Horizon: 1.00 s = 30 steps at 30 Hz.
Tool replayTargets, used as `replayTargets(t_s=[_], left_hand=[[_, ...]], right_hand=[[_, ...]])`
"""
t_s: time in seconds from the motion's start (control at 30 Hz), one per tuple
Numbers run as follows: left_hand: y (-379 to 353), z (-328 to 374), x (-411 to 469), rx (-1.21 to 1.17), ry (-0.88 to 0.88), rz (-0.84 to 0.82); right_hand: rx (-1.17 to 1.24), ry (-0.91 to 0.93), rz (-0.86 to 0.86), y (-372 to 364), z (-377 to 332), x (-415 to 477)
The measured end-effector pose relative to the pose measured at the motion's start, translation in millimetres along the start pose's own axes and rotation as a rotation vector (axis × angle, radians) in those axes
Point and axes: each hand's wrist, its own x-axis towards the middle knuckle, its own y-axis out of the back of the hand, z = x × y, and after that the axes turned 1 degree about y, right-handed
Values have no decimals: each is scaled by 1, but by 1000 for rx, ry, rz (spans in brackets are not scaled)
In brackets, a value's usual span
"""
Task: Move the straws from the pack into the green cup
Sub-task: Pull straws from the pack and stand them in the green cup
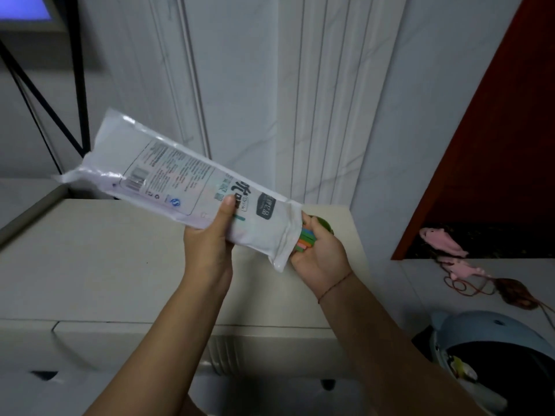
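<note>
My left hand grips the white plastic straw pack around its middle and holds it tilted, with the open end down to the right. Coloured straws, green, blue, orange and pink, stick out of that open end. My right hand is closed around their tips just below the opening. Only a sliver of the green cup shows behind my right hand, standing on the cream cabinet top; most of the cup is hidden.
White panelled wall rises behind the cabinet. A black metal frame stands at the left. To the right are a red panel, pink soft toys, a red cord on a white surface, and a blue round bin at the lower right.
</note>
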Motion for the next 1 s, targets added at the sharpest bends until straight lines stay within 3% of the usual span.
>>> replayTargets(t_s=[0.2,0.37,0.47,0.63,1.0], left_hand=[[15,-10,9,-153,184,112],[21,-12,12,-258,249,167],[20,-13,12,-288,264,121],[17,-16,10,-323,307,83],[27,-8,20,-386,325,179]], right_hand=[[-128,3,-45,0,-2,-4],[-720,250,34,11,-9,-6],[-908,419,5,12,-12,-9],[-923,467,-100,8,-13,-12],[-844,511,14,20,-44,-5]])
